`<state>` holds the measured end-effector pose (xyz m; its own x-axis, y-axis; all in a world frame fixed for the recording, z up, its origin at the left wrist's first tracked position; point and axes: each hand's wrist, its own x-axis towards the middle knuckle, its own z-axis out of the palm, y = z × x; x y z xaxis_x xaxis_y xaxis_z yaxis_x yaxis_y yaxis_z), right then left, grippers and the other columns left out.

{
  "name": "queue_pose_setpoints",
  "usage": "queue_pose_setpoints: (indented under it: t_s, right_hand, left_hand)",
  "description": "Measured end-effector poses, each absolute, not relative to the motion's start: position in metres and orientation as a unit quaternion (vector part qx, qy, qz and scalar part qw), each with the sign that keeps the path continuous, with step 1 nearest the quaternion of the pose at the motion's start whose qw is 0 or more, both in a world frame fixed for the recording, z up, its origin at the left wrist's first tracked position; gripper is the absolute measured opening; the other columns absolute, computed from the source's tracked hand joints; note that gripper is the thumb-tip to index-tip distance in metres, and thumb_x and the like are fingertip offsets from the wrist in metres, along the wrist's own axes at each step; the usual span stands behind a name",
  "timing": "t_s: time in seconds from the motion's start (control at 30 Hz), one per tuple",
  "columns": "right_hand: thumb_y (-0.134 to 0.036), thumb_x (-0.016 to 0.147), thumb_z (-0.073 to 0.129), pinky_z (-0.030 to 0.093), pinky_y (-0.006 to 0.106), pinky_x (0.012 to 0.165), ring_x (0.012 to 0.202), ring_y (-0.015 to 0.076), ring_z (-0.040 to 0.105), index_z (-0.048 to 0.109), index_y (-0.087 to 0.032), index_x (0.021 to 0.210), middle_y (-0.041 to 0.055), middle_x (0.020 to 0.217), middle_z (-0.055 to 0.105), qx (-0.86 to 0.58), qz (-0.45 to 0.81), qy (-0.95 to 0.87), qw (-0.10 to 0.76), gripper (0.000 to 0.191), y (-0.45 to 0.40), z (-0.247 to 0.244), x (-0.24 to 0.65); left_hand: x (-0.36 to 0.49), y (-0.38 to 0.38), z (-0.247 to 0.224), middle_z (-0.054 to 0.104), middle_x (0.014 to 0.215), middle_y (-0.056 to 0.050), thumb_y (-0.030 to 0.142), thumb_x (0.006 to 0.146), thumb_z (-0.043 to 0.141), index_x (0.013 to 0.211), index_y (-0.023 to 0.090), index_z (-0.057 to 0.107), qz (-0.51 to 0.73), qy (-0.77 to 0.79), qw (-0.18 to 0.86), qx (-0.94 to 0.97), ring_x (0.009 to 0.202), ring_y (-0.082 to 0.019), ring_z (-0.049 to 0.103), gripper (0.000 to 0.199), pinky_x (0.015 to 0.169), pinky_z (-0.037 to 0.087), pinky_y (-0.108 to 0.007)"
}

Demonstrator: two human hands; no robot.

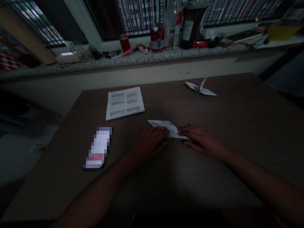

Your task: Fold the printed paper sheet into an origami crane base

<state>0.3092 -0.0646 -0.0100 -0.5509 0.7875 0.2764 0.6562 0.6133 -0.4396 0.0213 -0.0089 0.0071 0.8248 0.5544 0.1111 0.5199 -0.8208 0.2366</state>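
A piece of folded printed paper (174, 133), slanted with pointed ends, lies on the table between my hands. My left hand (152, 137) rests on its left part, palm down, the fingers laid over the paper. From the other side my right hand (200, 137) reaches its right end, fingers stretched out and fingertips on the paper. Part of the sheet is hidden under the fingers. Farther back on the right stands a folded paper crane (199, 88) with its wings spread.
A printed sheet (125, 103) lies at the back left of the brown table (237, 110). Nearer, a phone (98, 148) has a blurred, lit screen. Behind the table, a stone windowsill (133, 60) carries a red can (157, 38), a clear bottle (173, 25), a jar (124, 43) and small clutter.
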Motion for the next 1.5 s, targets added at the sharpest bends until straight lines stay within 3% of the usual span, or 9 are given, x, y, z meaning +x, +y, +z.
queue_pose_setpoints:
  t_s: [0.2,0.4,0.57,0.77,0.97,1.23,1.5]
  right_hand:
    - [-0.027,0.101,0.061,0.054,0.049,0.107,0.126,0.026,0.064,0.063,-0.026,0.134,0.0096,0.133,0.071,-0.404,0.157,-0.862,0.264,0.033,-0.059,-0.015,0.311]
    - [-0.024,0.102,0.058,0.058,0.043,0.101,0.117,0.0239,0.07,0.069,-0.024,0.123,0.0081,0.122,0.076,-0.414,0.161,-0.845,0.296,0.024,-0.058,-0.012,0.311]
    - [-0.025,0.102,0.057,0.06,0.038,0.097,0.11,0.0225,0.074,0.072,-0.024,0.118,0.0062,0.119,0.078,-0.456,0.185,-0.803,0.336,0.022,-0.06,-0.006,0.31]
    - [-0.031,0.101,0.06,0.063,0.038,0.087,0.098,0.0232,0.077,0.074,-0.025,0.112,0.0042,0.112,0.08,-0.528,0.18,-0.747,0.362,0.019,-0.061,-0.004,0.311]
    - [-0.027,0.101,0.06,0.06,0.037,0.094,0.105,0.0218,0.075,0.072,-0.024,0.11,0.0056,0.114,0.078,-0.474,0.195,-0.774,0.372,0.015,-0.06,-0.001,0.313]
    - [-0.024,0.101,0.058,0.059,0.041,0.098,0.113,0.0235,0.072,0.071,-0.025,0.119,0.0082,0.122,0.075,-0.441,0.194,-0.818,0.314,0.022,-0.057,-0.007,0.318]
    - [-0.024,0.101,0.059,0.058,0.049,0.102,0.12,0.0268,0.068,0.069,-0.026,0.126,0.0097,0.126,0.074,-0.424,0.128,-0.849,0.287,0.028,-0.061,-0.005,0.316]
  left_hand:
    - [0.017,-0.004,0.003,0.058,0.148,-0.011,0.028,0.104,0.056,0.144,0.02,0.055,0.123,0.272,0.112,0.948,0.13,-0.027,0.057,0.041,0.108,0.045,-0.046]
    - [0.008,0.007,0.001,0.058,0.148,-0.009,0.031,0.099,0.066,0.139,0.023,0.061,0.143,0.269,0.135,0.943,0.135,-0.029,0.053,0.041,0.112,0.043,-0.05]
    - [0.003,0.01,0.005,0.064,0.139,-0.01,0.03,0.099,0.066,0.136,0.021,0.061,0.16,0.284,0.164,0.931,0.125,-0.026,0.062,0.038,0.105,0.051,-0.043]
    - [0.007,0.009,0.011,0.074,0.121,-0.004,0.03,0.106,0.054,0.127,0.021,0.065,0.188,0.324,0.195,0.906,0.108,-0.02,0.071,0.026,0.095,0.056,-0.037]
    - [0.003,0.013,0.005,0.07,0.13,-0.006,0.025,0.104,0.056,0.127,0.022,0.066,0.207,0.274,0.186,0.92,0.119,-0.021,0.066,0.025,0.103,0.054,-0.039]
    - [0.008,0.007,0.004,0.061,0.139,-0.01,0.025,0.102,0.059,0.136,0.028,0.065,0.129,0.245,0.11,0.955,0.127,-0.028,0.058,0.035,0.105,0.051,-0.048]
    - [0.016,-0.001,0.004,0.064,0.138,-0.01,0.025,0.104,0.056,0.135,0.019,0.062,0.122,0.229,0.117,0.959,0.127,-0.025,0.059,0.032,0.107,0.051,-0.044]
